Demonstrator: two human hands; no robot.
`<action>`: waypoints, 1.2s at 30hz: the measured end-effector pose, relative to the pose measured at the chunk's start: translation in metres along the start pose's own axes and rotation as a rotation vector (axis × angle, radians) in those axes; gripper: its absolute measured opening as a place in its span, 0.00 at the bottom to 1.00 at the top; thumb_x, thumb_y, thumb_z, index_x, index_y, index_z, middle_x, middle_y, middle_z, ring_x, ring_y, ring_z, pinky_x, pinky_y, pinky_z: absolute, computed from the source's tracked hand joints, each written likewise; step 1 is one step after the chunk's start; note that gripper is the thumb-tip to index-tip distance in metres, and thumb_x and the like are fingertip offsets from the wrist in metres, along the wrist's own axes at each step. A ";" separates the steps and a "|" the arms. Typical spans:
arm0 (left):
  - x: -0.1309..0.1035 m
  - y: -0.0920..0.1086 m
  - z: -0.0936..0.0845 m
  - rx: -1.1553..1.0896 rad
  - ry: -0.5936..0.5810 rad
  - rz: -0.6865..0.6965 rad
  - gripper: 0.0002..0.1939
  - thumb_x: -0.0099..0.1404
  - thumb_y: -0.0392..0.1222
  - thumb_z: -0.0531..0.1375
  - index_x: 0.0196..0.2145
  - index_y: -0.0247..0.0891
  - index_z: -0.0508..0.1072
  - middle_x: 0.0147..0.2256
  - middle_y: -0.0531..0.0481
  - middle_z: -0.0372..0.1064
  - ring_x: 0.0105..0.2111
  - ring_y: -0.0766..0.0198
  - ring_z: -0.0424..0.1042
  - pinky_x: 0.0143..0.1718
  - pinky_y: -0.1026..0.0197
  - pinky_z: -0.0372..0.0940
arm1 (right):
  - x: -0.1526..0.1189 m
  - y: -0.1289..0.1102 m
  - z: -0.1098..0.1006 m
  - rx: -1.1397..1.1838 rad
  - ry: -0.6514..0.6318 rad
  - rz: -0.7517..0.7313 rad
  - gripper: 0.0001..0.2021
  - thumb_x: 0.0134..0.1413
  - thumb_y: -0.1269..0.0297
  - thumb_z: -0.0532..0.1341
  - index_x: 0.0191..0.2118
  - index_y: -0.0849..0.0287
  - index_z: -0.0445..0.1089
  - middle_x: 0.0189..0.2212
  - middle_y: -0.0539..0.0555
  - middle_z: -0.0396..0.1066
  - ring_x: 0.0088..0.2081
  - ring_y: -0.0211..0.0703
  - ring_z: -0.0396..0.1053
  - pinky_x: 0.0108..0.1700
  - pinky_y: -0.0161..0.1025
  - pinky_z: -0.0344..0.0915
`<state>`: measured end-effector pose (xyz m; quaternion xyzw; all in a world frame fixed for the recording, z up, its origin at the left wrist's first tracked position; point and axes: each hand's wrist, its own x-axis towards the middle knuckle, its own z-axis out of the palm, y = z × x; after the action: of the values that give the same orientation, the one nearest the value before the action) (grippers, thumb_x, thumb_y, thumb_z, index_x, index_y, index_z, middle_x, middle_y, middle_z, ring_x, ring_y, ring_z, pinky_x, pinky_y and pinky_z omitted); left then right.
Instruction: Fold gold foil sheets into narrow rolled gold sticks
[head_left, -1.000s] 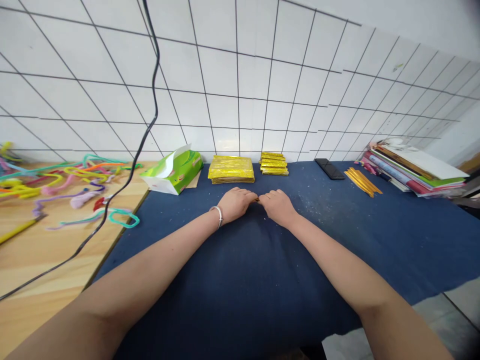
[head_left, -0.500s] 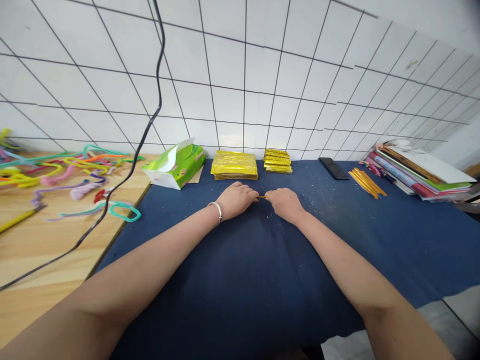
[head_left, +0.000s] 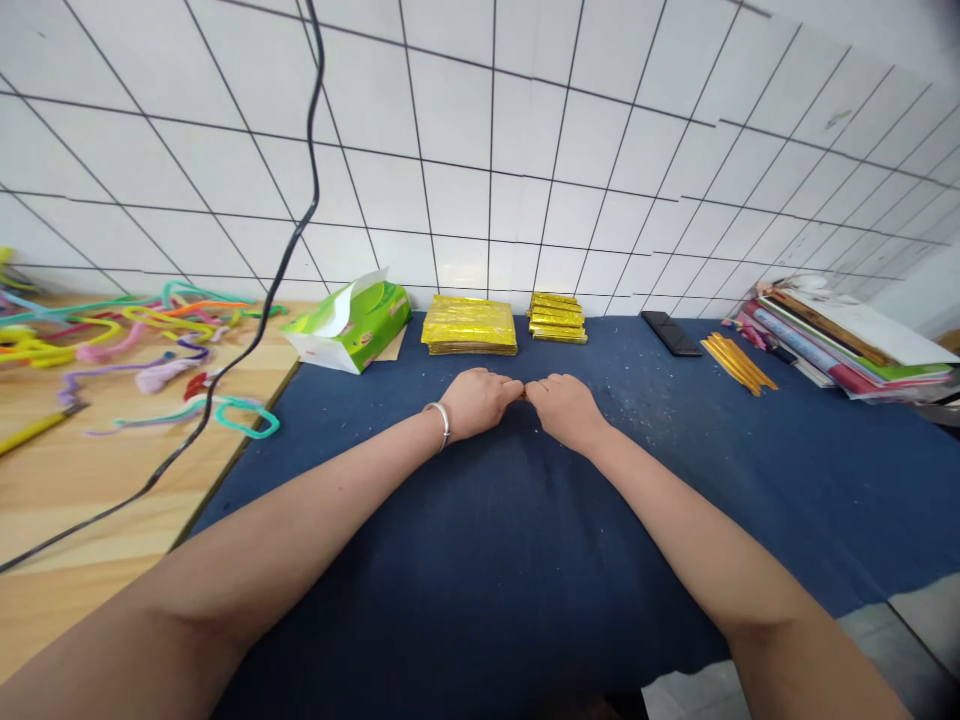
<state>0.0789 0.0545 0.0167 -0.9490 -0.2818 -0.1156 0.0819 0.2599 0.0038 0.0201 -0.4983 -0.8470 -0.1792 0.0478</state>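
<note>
My left hand [head_left: 480, 402], with a silver bangle at its wrist, has its fingers curled in a pinch. My right hand [head_left: 566, 408] is closed in the same way, and the two hands meet over the dark blue cloth [head_left: 465, 560]. Both grip a thin gold paper strip [head_left: 523, 394]; only a tiny bit shows between the fingertips, the rest being hidden. Just beyond the hands lie a stack of gold foil paper sheets [head_left: 469, 324] and a smaller pile of folded gold foil pieces [head_left: 557, 318]. Several thin gold strips [head_left: 739, 362] lie to the right.
A green tissue pack [head_left: 360, 320] stands at the back left. Colourful fuzzy stems [head_left: 172, 315] litter the wooden table [head_left: 97, 510], with a black cable [head_left: 289, 260] hanging across. A black phone [head_left: 670, 333] and stacked books [head_left: 832, 345] are at the right, below a tiled wall [head_left: 457, 110].
My hands have drawn together until they touch, covering most of the gold paper strip that showed between them. The view has shifted slightly.
</note>
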 end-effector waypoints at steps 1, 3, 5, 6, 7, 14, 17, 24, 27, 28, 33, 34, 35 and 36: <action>0.000 0.000 0.000 -0.003 -0.007 -0.005 0.07 0.64 0.35 0.50 0.34 0.38 0.67 0.32 0.51 0.72 0.32 0.63 0.71 0.34 0.61 0.58 | 0.000 0.001 0.001 0.003 -0.005 0.003 0.09 0.61 0.69 0.49 0.34 0.60 0.66 0.29 0.55 0.70 0.33 0.44 0.63 0.36 0.41 0.50; 0.001 0.000 0.001 -0.007 -0.019 -0.010 0.07 0.65 0.36 0.50 0.34 0.39 0.67 0.32 0.51 0.72 0.32 0.63 0.71 0.34 0.61 0.58 | 0.000 0.003 0.002 0.007 -0.011 -0.003 0.10 0.61 0.68 0.49 0.34 0.59 0.66 0.30 0.54 0.70 0.33 0.43 0.63 0.36 0.41 0.50; 0.001 -0.001 0.002 -0.012 -0.028 -0.011 0.07 0.65 0.36 0.49 0.35 0.39 0.67 0.32 0.51 0.72 0.32 0.63 0.72 0.35 0.61 0.59 | 0.000 0.005 0.003 0.014 -0.016 -0.017 0.10 0.61 0.68 0.49 0.34 0.59 0.66 0.30 0.53 0.71 0.34 0.43 0.64 0.36 0.40 0.50; 0.001 -0.001 0.003 -0.016 -0.032 -0.010 0.08 0.65 0.36 0.49 0.35 0.39 0.67 0.33 0.51 0.72 0.33 0.63 0.72 0.35 0.61 0.59 | 0.001 0.005 0.004 0.019 -0.019 -0.024 0.10 0.61 0.67 0.49 0.34 0.59 0.66 0.30 0.53 0.71 0.34 0.43 0.64 0.36 0.40 0.51; 0.001 -0.001 0.004 -0.025 -0.037 -0.008 0.08 0.65 0.36 0.49 0.36 0.39 0.68 0.33 0.51 0.72 0.34 0.62 0.72 0.36 0.61 0.59 | 0.001 0.006 0.005 0.022 -0.021 -0.030 0.09 0.61 0.67 0.49 0.34 0.58 0.66 0.31 0.53 0.71 0.35 0.43 0.65 0.36 0.40 0.51; -0.003 -0.023 0.019 -0.229 -0.019 -0.155 0.13 0.64 0.36 0.50 0.45 0.41 0.69 0.40 0.48 0.71 0.39 0.63 0.71 0.38 0.63 0.62 | -0.004 0.033 0.018 0.077 -0.020 0.006 0.15 0.58 0.74 0.50 0.49 0.57 0.64 0.40 0.54 0.71 0.42 0.42 0.65 0.43 0.37 0.56; -0.009 -0.048 0.022 -0.277 0.013 -0.247 0.15 0.61 0.31 0.50 0.44 0.38 0.69 0.38 0.47 0.70 0.37 0.64 0.70 0.37 0.65 0.62 | -0.010 0.058 0.022 0.164 -0.047 0.095 0.18 0.54 0.77 0.51 0.49 0.55 0.66 0.38 0.53 0.72 0.41 0.40 0.67 0.43 0.35 0.58; -0.012 -0.059 0.015 -0.472 0.147 -0.368 0.13 0.67 0.38 0.45 0.35 0.35 0.68 0.30 0.50 0.70 0.31 0.68 0.69 0.36 0.66 0.63 | -0.010 0.066 0.021 0.505 0.118 0.311 0.19 0.54 0.75 0.49 0.49 0.57 0.66 0.34 0.52 0.71 0.34 0.38 0.67 0.40 0.35 0.62; -0.007 -0.029 0.010 -0.583 0.125 -0.339 0.16 0.69 0.42 0.42 0.35 0.37 0.67 0.24 0.55 0.67 0.21 0.72 0.65 0.27 0.69 0.61 | -0.001 0.036 0.012 0.866 0.168 0.340 0.16 0.59 0.63 0.50 0.51 0.57 0.65 0.33 0.51 0.70 0.27 0.34 0.66 0.36 0.35 0.63; -0.006 -0.018 0.008 -0.635 0.119 -0.319 0.17 0.70 0.43 0.42 0.36 0.37 0.67 0.24 0.56 0.67 0.20 0.73 0.64 0.26 0.70 0.61 | 0.001 0.026 0.008 1.004 0.168 0.346 0.17 0.59 0.59 0.52 0.52 0.57 0.64 0.32 0.50 0.70 0.26 0.34 0.66 0.33 0.34 0.63; -0.004 0.018 -0.002 -1.100 0.047 -0.253 0.16 0.69 0.47 0.45 0.32 0.36 0.66 0.25 0.55 0.66 0.19 0.74 0.61 0.24 0.69 0.58 | 0.004 0.003 -0.010 1.364 0.329 0.464 0.17 0.56 0.50 0.54 0.43 0.57 0.66 0.23 0.45 0.62 0.21 0.32 0.60 0.24 0.31 0.58; -0.003 0.020 -0.003 -1.138 0.032 -0.254 0.16 0.68 0.48 0.46 0.32 0.36 0.66 0.26 0.55 0.66 0.19 0.74 0.61 0.23 0.69 0.58 | 0.003 0.003 -0.012 1.389 0.355 0.487 0.16 0.57 0.50 0.54 0.40 0.57 0.66 0.21 0.45 0.61 0.20 0.31 0.59 0.23 0.31 0.56; -0.003 0.021 -0.004 -1.162 0.023 -0.261 0.15 0.68 0.48 0.46 0.32 0.36 0.66 0.26 0.55 0.67 0.19 0.74 0.61 0.23 0.69 0.57 | 0.002 0.004 -0.013 1.411 0.371 0.504 0.16 0.57 0.49 0.53 0.37 0.57 0.66 0.20 0.44 0.59 0.19 0.31 0.58 0.23 0.31 0.55; -0.003 0.020 -0.004 -1.169 0.017 -0.272 0.15 0.68 0.49 0.47 0.32 0.36 0.66 0.26 0.55 0.67 0.19 0.74 0.61 0.23 0.69 0.57 | 0.001 0.006 -0.014 1.431 0.383 0.519 0.15 0.57 0.49 0.53 0.35 0.57 0.66 0.19 0.44 0.58 0.19 0.31 0.57 0.22 0.31 0.54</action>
<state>0.0868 0.0349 0.0183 -0.7912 -0.2898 -0.2684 -0.4668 0.2634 0.0026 0.0349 -0.4889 -0.5901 0.3441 0.5425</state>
